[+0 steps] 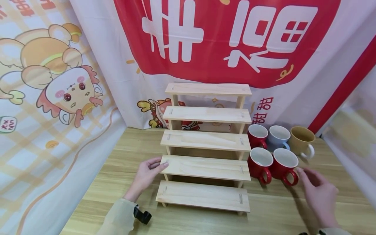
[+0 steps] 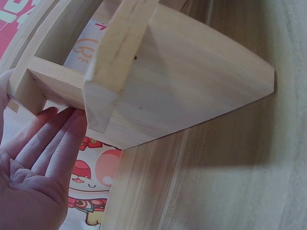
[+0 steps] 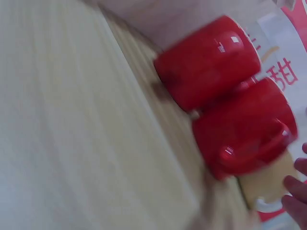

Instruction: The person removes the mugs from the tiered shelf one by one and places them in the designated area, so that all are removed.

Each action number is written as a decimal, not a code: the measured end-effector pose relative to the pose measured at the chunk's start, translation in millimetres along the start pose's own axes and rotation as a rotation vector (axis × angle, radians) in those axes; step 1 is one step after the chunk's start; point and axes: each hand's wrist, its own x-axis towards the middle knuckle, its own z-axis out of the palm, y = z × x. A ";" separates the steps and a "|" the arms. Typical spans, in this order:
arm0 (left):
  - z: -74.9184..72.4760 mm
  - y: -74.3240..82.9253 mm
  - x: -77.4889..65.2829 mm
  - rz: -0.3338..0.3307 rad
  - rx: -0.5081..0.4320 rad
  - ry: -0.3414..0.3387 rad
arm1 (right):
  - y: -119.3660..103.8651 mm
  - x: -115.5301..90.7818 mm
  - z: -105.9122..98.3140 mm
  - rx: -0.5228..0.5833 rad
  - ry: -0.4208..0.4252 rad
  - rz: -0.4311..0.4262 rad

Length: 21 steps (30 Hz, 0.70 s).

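Observation:
A pale wooden stepped rack (image 1: 204, 167) with several tiers stands on the wood-grain table. My left hand (image 1: 146, 174) grips the left end of its second tier from the bottom, thumb on top. In the left wrist view the fingers (image 2: 57, 139) reach beneath that tier. To the right of the rack, my right hand (image 1: 321, 195) is beside a red mug (image 1: 283, 163) with a white inside, fingertips close to its rim. Another red mug (image 1: 259, 163) stands just left of it. In the right wrist view the fingers (image 3: 296, 189) are loosely bent and apart from the mugs.
Behind the front mugs stand a third red mug (image 1: 257, 135), a light blue mug (image 1: 279, 137) and a tan mug (image 1: 301, 140) with a white handle. Printed cloth (image 1: 100, 58) hangs behind and along the sides of the table (image 1: 117, 182).

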 end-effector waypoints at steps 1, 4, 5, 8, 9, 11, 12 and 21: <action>0.2 0.4 -0.1 0.003 -0.002 -0.002 | -0.6 3.8 -4.4 -0.045 0.021 -0.028; 1.2 1.1 0.1 0.008 -0.001 -0.007 | -1.4 18.9 -19.4 -0.148 0.042 -0.158; 1.3 0.8 0.4 0.011 0.002 -0.008 | -1.0 25.0 -24.4 -0.180 0.035 -0.222; 1.5 1.2 1.8 0.012 -0.003 -0.007 | 2.4 46.8 -38.3 -0.285 -0.033 -0.411; 1.6 0.9 2.5 0.010 -0.005 -0.007 | 3.6 53.9 -42.5 -0.328 -0.077 -0.451; 1.3 0.5 3.7 0.007 -0.010 -0.006 | 9.1 69.2 -48.8 -0.394 -0.144 -0.529; 1.0 0.3 4.0 0.007 -0.011 -0.006 | 12.4 76.1 -51.3 -0.432 -0.183 -0.554; -19.5 0.6 5.0 0.120 0.134 -0.034 | 38.8 102.2 -48.3 -0.695 -0.406 -0.629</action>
